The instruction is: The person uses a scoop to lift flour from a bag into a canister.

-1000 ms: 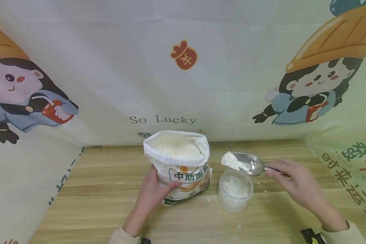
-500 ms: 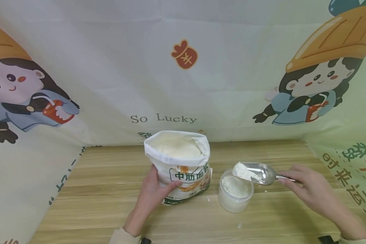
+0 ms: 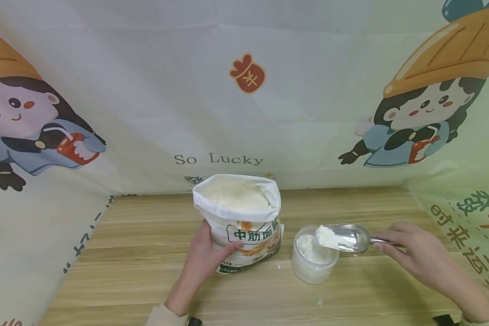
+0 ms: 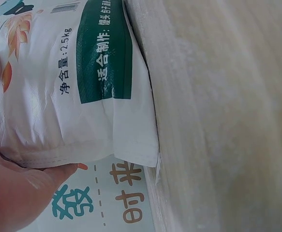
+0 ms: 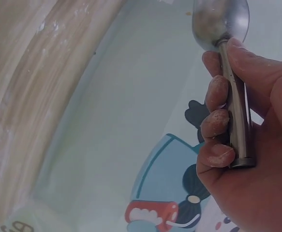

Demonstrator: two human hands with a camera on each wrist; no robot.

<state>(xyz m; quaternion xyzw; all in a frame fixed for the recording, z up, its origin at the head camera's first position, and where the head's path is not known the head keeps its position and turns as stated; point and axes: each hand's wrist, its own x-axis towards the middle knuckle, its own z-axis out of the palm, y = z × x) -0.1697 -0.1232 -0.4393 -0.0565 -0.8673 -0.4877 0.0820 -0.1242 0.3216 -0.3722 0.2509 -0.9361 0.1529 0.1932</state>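
Observation:
An open white bag of flour [image 3: 248, 235] stands on the wooden table, its top rim folded outward. My left hand [image 3: 205, 253] grips its lower left side, thumb across the printed front; the left wrist view shows the bag's bottom [image 4: 58, 106] between thumb and fingers. To its right stands a round clear tub [image 3: 313, 269] with flour inside. My right hand [image 3: 417, 253] holds a metal scoop [image 3: 356, 237] by its handle, fingers wrapped round it in the right wrist view [image 5: 237, 116]. A heap of flour [image 3: 329, 238] lies at the scoop's front, over the tub's opening.
A printed cloth [image 3: 244, 127] with cartoon figures hangs behind the table [image 3: 138, 253] and along both sides. Small white specks [image 3: 319, 300] lie on the wood near the tub.
My right hand has brought the loaded scoop rightward and down toward me, from behind the tub to over its opening. The left hand, bag and tub stay in place.

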